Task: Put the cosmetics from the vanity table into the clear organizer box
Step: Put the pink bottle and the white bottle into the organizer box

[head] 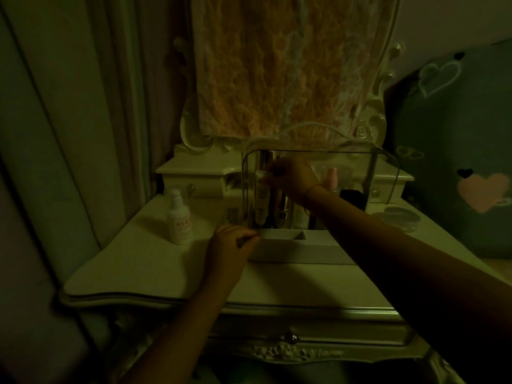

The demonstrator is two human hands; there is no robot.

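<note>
The clear organizer box [388, 173] stands at the back of the vanity table [155, 273], its lid raised. My right hand [291, 176] reaches into its left side and grips the cap of a tall white tube [261, 200] that stands upright inside. A gold bottle [281, 214] and a pink bottle [331, 177] also stand in the box. My left hand [230, 245] rests on the table at the box's front left corner, fingers curled; whether it holds anything is unclear. A white pump bottle [178, 217] stands on the table to the left.
A round clear jar [399, 217] sits on the table right of the box. A lace cloth [277, 65] covers the mirror behind. Curtains hang at the left, and a heart-patterned cushion [457, 151] leans at the right. The scene is very dim.
</note>
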